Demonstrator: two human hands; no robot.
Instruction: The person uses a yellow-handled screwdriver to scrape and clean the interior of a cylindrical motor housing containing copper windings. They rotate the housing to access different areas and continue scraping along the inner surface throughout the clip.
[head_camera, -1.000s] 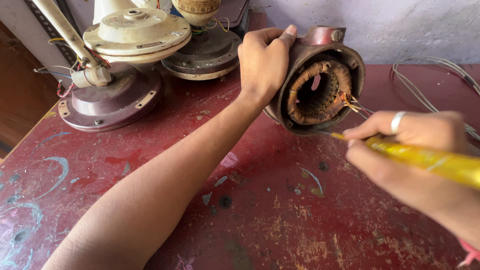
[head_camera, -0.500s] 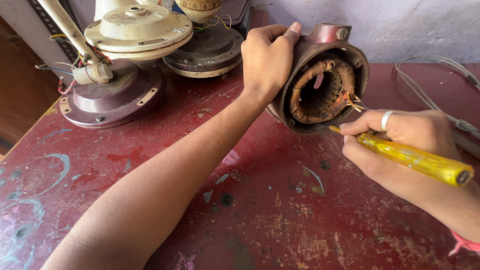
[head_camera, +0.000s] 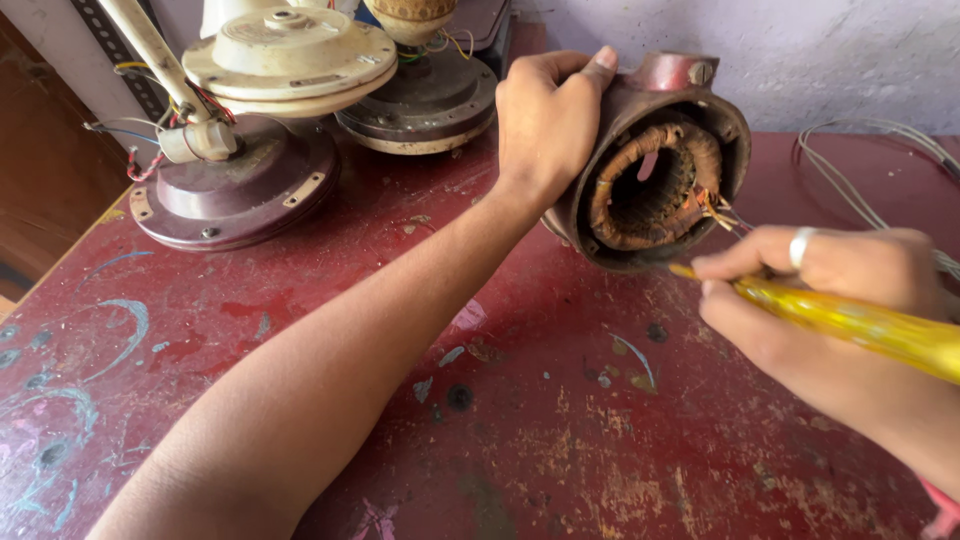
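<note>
A worn red worktop (head_camera: 520, 440) against a pale wall, with old fan bases (head_camera: 235, 185) stacked at the back left. My left hand (head_camera: 545, 125) clasps the top rim of the motor housing (head_camera: 655, 175), tipping it on edge on the worktop so its copper winding (head_camera: 640, 190) faces me. My right hand (head_camera: 830, 300) is closed around a yellow-handled screwdriver (head_camera: 860, 325), tip just under the housing. I judge the iron shell heavy and rigid, best gripped by the rim; the thin lead wires (head_camera: 720, 210) look fragile.

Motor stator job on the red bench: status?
Done: motor housing is open, copper windings exposed. In hand: left hand steadies it, right hand aims the yellow-handled tool at its lower rim. Left: windings in place, lead wires loose.
</note>
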